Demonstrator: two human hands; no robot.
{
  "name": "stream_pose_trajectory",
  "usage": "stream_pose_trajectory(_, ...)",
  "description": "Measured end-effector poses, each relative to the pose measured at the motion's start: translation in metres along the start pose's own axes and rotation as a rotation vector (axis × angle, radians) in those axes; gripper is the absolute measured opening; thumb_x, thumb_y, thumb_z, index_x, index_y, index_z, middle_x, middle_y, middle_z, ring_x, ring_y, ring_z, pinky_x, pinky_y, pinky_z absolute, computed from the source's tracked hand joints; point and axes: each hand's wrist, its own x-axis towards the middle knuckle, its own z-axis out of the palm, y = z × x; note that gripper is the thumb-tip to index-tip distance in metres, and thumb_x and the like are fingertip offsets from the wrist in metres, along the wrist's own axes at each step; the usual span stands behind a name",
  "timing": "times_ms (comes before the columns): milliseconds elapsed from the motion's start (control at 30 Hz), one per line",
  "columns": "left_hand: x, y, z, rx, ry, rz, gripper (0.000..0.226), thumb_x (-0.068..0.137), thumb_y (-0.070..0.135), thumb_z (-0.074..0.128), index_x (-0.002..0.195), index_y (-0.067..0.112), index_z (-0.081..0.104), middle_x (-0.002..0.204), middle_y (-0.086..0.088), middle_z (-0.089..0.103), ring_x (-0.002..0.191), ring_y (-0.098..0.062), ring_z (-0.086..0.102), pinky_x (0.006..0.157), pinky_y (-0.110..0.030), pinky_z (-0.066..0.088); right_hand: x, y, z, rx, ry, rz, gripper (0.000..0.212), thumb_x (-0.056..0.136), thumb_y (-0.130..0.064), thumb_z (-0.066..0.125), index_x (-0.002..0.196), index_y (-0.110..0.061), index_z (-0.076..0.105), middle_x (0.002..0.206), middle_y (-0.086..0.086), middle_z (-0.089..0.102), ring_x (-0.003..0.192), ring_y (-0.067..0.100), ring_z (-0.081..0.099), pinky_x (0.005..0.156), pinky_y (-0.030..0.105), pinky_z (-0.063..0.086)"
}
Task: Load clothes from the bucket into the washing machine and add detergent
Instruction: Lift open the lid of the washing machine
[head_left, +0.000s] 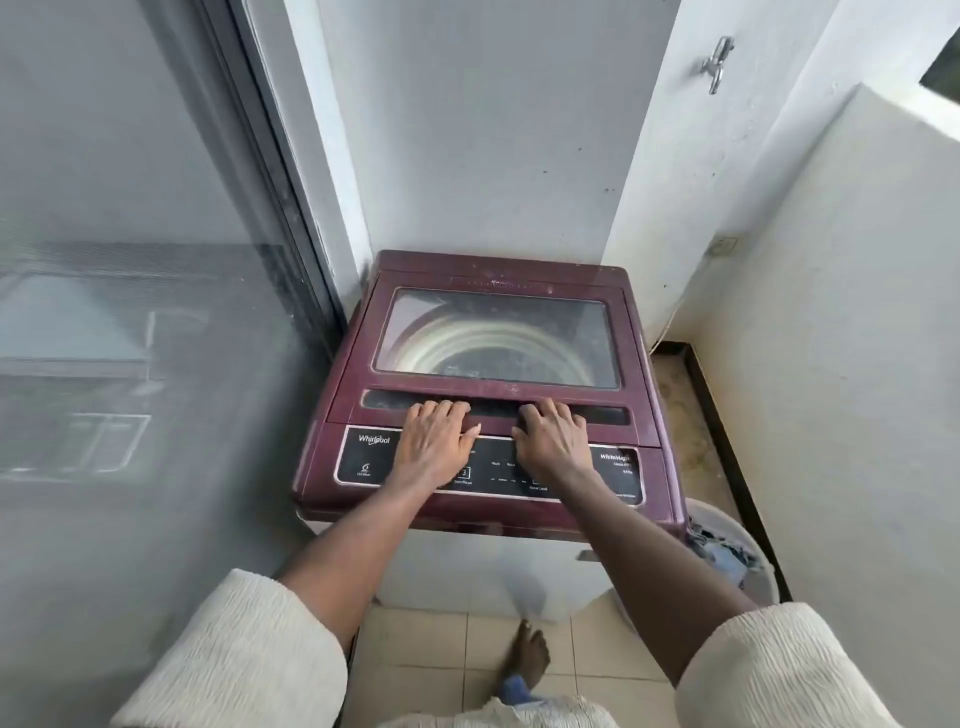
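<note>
A maroon top-loading washing machine stands in the corner, its glass lid closed, with the drum visible through it. My left hand and my right hand rest side by side at the lid's front edge, fingertips curled into the dark handle recess. Both hands cover part of the black control panel. A pale bucket with bluish clothes sits on the floor to the machine's right, partly hidden behind my right arm. No detergent is in view.
A glass sliding door fills the left side. White walls close in behind and to the right, with a tap high on the wall. Tiled floor and my bare foot show below the machine.
</note>
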Motion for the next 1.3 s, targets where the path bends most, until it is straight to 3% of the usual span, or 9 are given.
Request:
stream_pose_trajectory(200,0.006,-0.003,0.002,-0.105,-0.033,-0.012,0.038,0.095,0.048,0.044,0.112,0.019,0.062,0.102,-0.004,0.065,0.095,-0.023,0.056,0.088,-0.037,0.044,0.005,0.001,0.004,0.012,-0.008,0.005,0.033,0.092,-0.039,0.044,0.106,-0.017,0.063,0.112,0.009,0.066,0.110,0.030,0.057,0.096,0.041,0.038)
stream_pose_trajectory(367,0.010,-0.005,-0.016,-0.131,0.049,0.018,0.041,0.095,0.049,0.044,0.117,0.018,0.060,0.107,-0.005,0.065,0.097,-0.023,0.056,0.090,-0.037,0.043,0.001,-0.005,-0.016,0.060,0.058,0.017,0.035,0.093,-0.043,0.045,0.111,-0.016,0.061,0.115,0.009,0.064,0.111,0.030,0.054,0.099,0.042,0.035)
stream_pose_trajectory(500,0.021,-0.010,-0.048,-0.113,0.126,0.101,0.043,0.092,0.048,0.051,0.123,0.018,0.057,0.111,-0.005,0.065,0.101,-0.023,0.055,0.090,-0.037,0.043,0.003,-0.009,-0.054,0.069,0.107,-0.044,0.051,0.085,-0.055,0.055,0.119,-0.017,0.057,0.116,0.006,0.060,0.113,0.028,0.052,0.103,0.040,0.034)
stream_pose_trajectory(633,0.047,-0.012,-0.090,-0.158,0.169,0.145,0.040,0.092,0.039,0.056,0.125,0.016,0.059,0.114,-0.009,0.067,0.105,-0.027,0.058,0.092,-0.041,0.045,0.017,-0.016,-0.094,0.084,0.175,-0.059,0.044,0.084,-0.035,0.059,0.125,-0.019,0.056,0.124,0.008,0.060,0.117,0.028,0.051,0.106,0.039,0.031)
stream_pose_trajectory(700,0.061,-0.013,-0.107,-0.174,0.194,0.155,0.038,0.093,0.036,0.057,0.126,0.017,0.060,0.113,-0.009,0.069,0.106,-0.027,0.060,0.092,-0.041,0.046,0.029,-0.019,-0.112,0.116,0.209,-0.043,0.041,0.086,-0.035,0.062,0.123,-0.019,0.057,0.122,0.009,0.062,0.116,0.030,0.053,0.104,0.040,0.032)
stream_pose_trajectory(1000,0.129,-0.013,-0.156,-0.270,0.698,0.205,0.019,0.075,0.021,0.078,0.092,0.012,0.078,0.086,-0.004,0.074,0.085,-0.026,0.066,0.071,-0.033,0.056,0.089,-0.019,-0.170,0.153,0.526,-0.179,0.033,0.083,-0.026,0.071,0.109,-0.009,0.060,0.113,0.014,0.053,0.105,0.033,0.048,0.094,0.042,0.042)
stream_pose_trajectory(1200,0.199,-0.016,-0.168,-0.221,0.893,0.187,0.016,0.084,0.022,0.070,0.097,0.016,0.077,0.093,-0.004,0.071,0.088,-0.026,0.062,0.067,-0.031,0.056,0.148,-0.021,-0.190,0.075,0.794,-0.122,0.030,0.081,-0.032,0.071,0.107,-0.018,0.071,0.105,0.013,0.060,0.098,0.037,0.053,0.082,0.044,0.040)
stream_pose_trajectory(1300,0.233,-0.017,-0.170,-0.166,0.913,0.186,0.025,0.090,0.025,0.064,0.109,0.011,0.073,0.102,-0.009,0.068,0.098,-0.028,0.060,0.080,-0.037,0.055,0.184,-0.018,-0.199,0.092,0.867,-0.168,0.031,0.082,-0.028,0.071,0.110,-0.015,0.071,0.104,0.014,0.061,0.095,0.038,0.055,0.075,0.045,0.046)
